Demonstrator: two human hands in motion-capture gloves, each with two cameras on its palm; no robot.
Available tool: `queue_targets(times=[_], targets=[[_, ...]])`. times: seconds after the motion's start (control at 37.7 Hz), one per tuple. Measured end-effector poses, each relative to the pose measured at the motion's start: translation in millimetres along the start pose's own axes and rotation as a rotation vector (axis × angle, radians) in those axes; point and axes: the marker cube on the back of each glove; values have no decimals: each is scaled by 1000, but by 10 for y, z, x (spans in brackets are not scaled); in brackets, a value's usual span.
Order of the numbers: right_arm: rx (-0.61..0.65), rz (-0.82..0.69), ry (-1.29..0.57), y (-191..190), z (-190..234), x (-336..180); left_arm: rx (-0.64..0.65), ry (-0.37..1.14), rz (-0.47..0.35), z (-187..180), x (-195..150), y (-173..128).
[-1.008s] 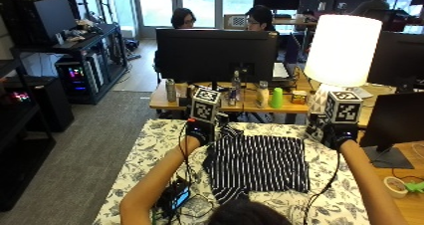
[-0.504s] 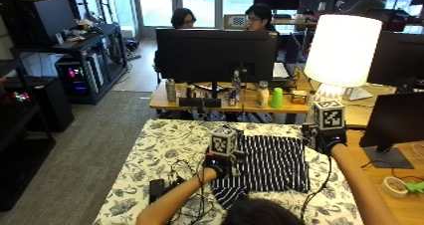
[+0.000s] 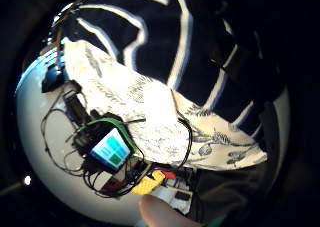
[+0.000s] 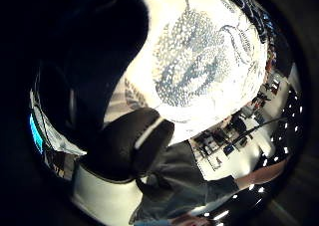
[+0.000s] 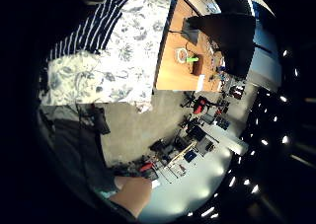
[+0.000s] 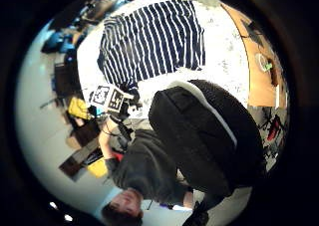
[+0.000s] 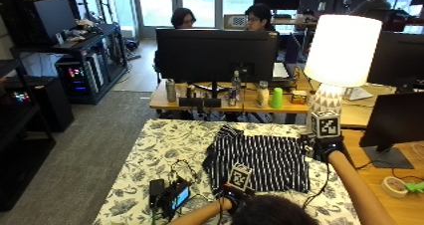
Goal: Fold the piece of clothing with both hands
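A dark blue shirt with thin white stripes (image 7: 265,158) lies on the flower-print tablecloth (image 7: 165,145). My left hand (image 7: 233,191) is at the shirt's near left corner and grips the striped cloth (image 3: 150,32), which fills much of its little finger side palm view. My right hand (image 7: 326,148) is beside the shirt's far right corner, raised off the table. Its thumb side palm view looks down on the whole shirt (image 6: 149,42) from a distance, with nothing between its fingers (image 6: 209,136). The shirt's left side lies bunched and doubled over.
A small device with a lit screen and tangled cables (image 7: 173,197) lies on the cloth left of my left hand. A white lamp (image 7: 338,51) stands past the table's far right corner. A monitor (image 7: 394,130) and a tape roll (image 7: 392,185) are on the wooden desk at the right.
My left hand has come from the shirt's far left corner down to its near left edge, bringing striped cloth with it. The right hand has stayed at the far right.
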Motion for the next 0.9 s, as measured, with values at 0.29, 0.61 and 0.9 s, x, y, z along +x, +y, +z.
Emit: queue_targets(times=[0.29,0.61,0.9], targets=[[-35,-46,-42,-254,321,-112,170,-14,12,-104,-71,-202],[-130,-75,4,-828,1094,-307,260,-72,9,-381,-39,297],[-117,-54,62,-659,1516,-579,182,-21,-90,-535,-247,478]])
